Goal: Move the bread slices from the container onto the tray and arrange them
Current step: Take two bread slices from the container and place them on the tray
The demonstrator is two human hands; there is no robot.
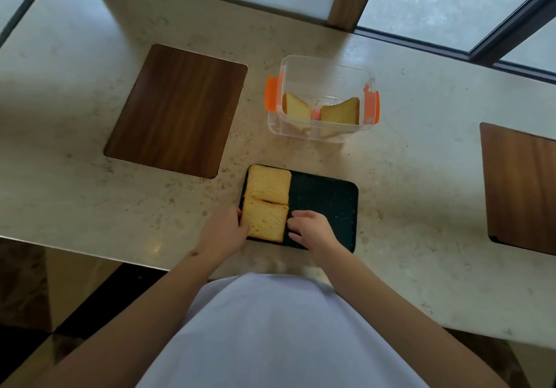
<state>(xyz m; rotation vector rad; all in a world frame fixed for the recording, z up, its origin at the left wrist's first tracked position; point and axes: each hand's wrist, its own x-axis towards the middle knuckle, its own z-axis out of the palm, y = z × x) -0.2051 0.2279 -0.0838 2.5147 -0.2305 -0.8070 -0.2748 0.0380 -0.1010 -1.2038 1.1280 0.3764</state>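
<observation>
Both hands sit at the near bread slice (264,220) on the black tray (325,198). Left hand (224,231) touches the slice's left edge, with its fingers bent a little. Right hand (310,228) touches the right edge, with fingers curled and loose. Neither hand is lifting the slice; they press it from each side.

A second slice (268,184) lies flat just past the first one, and the two touch along one edge. Both fill the left part of the tray. Its right part is bare.

On the far side of the tray stands a clear container (323,71) with orange clips (371,104) on its sides. Two more bread pieces (341,112) lean inside it, one left and one right.

All of this rests on a pale stone counter (90,192). A dark wood panel (177,110) is set into it on the left, and another (520,186) is on the right.
</observation>
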